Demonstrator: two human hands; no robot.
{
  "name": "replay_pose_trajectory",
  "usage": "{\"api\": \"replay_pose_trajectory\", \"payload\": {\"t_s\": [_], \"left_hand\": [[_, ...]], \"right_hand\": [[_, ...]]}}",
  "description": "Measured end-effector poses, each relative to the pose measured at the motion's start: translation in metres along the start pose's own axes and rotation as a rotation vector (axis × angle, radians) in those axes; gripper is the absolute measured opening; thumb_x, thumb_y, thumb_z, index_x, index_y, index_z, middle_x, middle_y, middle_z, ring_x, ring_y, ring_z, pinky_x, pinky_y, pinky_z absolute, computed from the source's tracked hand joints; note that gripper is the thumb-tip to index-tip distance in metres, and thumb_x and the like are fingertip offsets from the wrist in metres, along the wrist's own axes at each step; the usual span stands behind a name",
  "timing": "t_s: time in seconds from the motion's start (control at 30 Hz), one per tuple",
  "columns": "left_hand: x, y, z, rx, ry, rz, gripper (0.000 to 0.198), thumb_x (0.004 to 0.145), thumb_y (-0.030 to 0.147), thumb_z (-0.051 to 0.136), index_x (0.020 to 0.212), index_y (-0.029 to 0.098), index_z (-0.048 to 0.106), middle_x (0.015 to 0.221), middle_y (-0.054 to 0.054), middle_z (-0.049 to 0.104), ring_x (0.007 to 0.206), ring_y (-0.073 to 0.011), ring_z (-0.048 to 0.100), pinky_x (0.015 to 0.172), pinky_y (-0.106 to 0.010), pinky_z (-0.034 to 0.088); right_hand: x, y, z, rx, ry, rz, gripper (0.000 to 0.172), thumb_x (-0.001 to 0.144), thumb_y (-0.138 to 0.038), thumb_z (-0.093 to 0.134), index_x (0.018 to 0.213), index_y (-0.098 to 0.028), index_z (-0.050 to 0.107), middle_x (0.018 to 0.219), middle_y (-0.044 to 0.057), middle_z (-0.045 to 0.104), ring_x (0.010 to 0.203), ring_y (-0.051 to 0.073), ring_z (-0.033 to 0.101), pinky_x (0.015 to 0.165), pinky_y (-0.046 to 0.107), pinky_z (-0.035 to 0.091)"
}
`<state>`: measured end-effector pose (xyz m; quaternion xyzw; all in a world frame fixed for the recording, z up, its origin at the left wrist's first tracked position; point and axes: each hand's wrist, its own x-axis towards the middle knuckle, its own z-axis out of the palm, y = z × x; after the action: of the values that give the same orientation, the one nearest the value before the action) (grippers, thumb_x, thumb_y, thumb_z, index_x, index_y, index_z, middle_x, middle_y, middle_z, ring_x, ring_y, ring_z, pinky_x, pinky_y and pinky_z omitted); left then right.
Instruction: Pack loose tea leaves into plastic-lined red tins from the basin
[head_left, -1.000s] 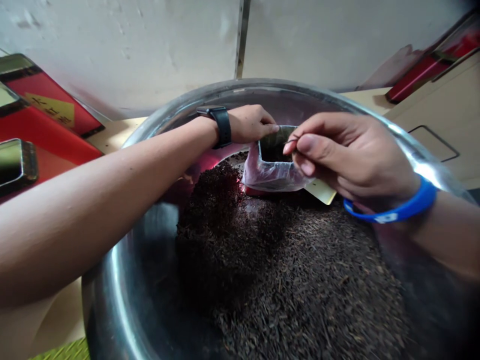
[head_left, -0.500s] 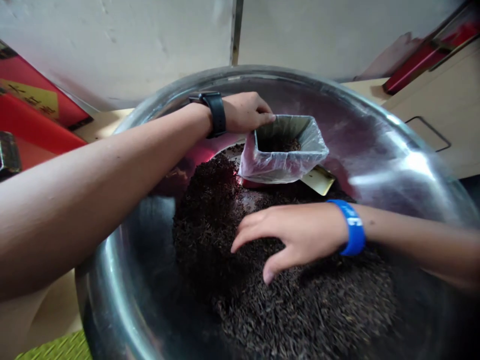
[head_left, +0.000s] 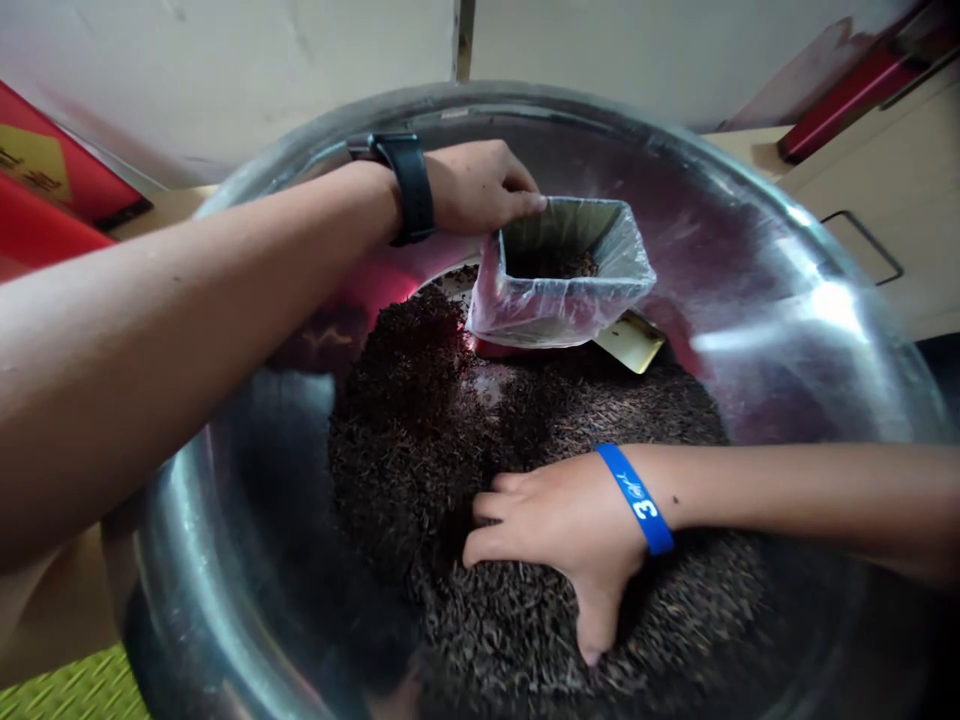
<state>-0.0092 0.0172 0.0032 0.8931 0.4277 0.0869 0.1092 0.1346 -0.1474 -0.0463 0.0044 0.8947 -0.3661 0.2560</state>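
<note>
My left hand [head_left: 484, 190] grips the left rim of a rectangular tin [head_left: 559, 315] lined with a clear plastic bag, its thumb and fingers closed over the edge. Some dark loose tea leaves [head_left: 577, 265] lie inside the tin. My right hand [head_left: 555, 525], with a blue wristband, is pressed into the heap of dark tea leaves [head_left: 517, 630] in front of the tin. Its thumb and fingers are spread apart, and the fingertips are partly buried. Behind the heap, a shallow gold-coloured lid [head_left: 631, 341] lies beside the tin.
A large round metal basin [head_left: 225, 600] holds the leaves and the tin. Red boxes with yellow labels [head_left: 67, 170] stand at the left. To the right are a cream cabinet with a dark handle [head_left: 870, 245] and a red object [head_left: 847, 110]. A pale wall [head_left: 600, 45] rises behind.
My right hand has come down from above the heap into the tea leaves, its thumb and fingers spreading. My left hand keeps hold of the tin's rim. The view has shifted slightly.
</note>
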Motion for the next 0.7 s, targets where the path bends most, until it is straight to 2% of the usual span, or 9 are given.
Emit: {"api": "replay_pose_trajectory", "payload": {"t_s": [0.1,0.2,0.33,0.47,0.53,0.6,0.7], "left_hand": [[0.001,-0.005,0.001,0.01,0.011,0.055,0.043,0.086,0.045,0.035,0.106,0.018,0.062,0.093,-0.005,0.065,0.077,-0.0128,0.052,0.065,-0.022,0.033],[0.001,-0.006,0.001,0.007,0.023,0.05,0.044,0.085,0.046,0.035,0.107,0.019,0.062,0.093,-0.005,0.064,0.076,-0.0131,0.052,0.065,-0.023,0.033],[0.001,-0.006,0.002,0.012,0.021,0.047,0.045,0.085,0.046,0.035,0.108,0.017,0.061,0.094,-0.006,0.064,0.079,-0.0146,0.052,0.069,-0.024,0.035],[0.002,-0.007,0.003,0.008,0.042,0.056,0.043,0.085,0.043,0.036,0.105,0.016,0.063,0.089,-0.004,0.065,0.077,-0.0134,0.053,0.07,-0.024,0.036],[0.002,-0.007,0.003,-0.017,0.036,0.071,0.042,0.086,0.041,0.036,0.103,0.015,0.064,0.087,-0.003,0.065,0.074,-0.0114,0.052,0.071,-0.023,0.037],[0.001,-0.006,0.003,-0.05,0.027,0.086,0.04,0.086,0.038,0.036,0.102,0.013,0.064,0.088,-0.004,0.065,0.073,-0.01,0.051,0.07,-0.022,0.037],[0.0,-0.006,0.002,-0.078,0.009,0.055,0.037,0.087,0.033,0.037,0.102,0.012,0.064,0.092,-0.004,0.065,0.076,-0.0098,0.052,0.071,-0.02,0.037]], "right_hand": [[0.002,0.002,0.0,0.052,-0.046,-0.044,0.068,0.059,-0.04,0.069,0.119,-0.018,0.049,0.098,0.009,0.059,0.084,0.021,0.056,0.075,0.029,0.041],[0.001,0.004,-0.001,0.141,-0.073,-0.082,0.053,0.064,-0.032,0.066,0.114,-0.02,0.055,0.099,0.005,0.063,0.084,0.018,0.057,0.071,0.025,0.04],[-0.003,0.006,-0.011,0.225,-0.005,-0.1,0.043,0.068,-0.025,0.063,0.11,-0.017,0.059,0.097,0.005,0.065,0.084,0.015,0.058,0.072,0.022,0.04],[-0.019,0.001,-0.038,0.299,0.13,-0.126,0.035,0.072,-0.02,0.059,0.106,-0.014,0.059,0.095,0.004,0.064,0.083,0.012,0.058,0.074,0.019,0.041],[-0.036,-0.005,-0.057,0.291,0.251,-0.088,0.03,0.073,-0.018,0.058,0.103,-0.014,0.059,0.093,0.002,0.064,0.083,0.011,0.058,0.075,0.019,0.042],[-0.055,-0.01,-0.074,0.204,0.457,0.031,0.025,0.074,-0.021,0.058,0.099,-0.018,0.059,0.092,-0.001,0.063,0.081,0.011,0.058,0.075,0.021,0.044],[-0.078,-0.004,-0.09,-0.072,0.967,0.315,0.025,0.073,-0.035,0.062,0.095,-0.026,0.058,0.088,-0.003,0.061,0.077,0.013,0.057,0.069,0.024,0.045]]}}
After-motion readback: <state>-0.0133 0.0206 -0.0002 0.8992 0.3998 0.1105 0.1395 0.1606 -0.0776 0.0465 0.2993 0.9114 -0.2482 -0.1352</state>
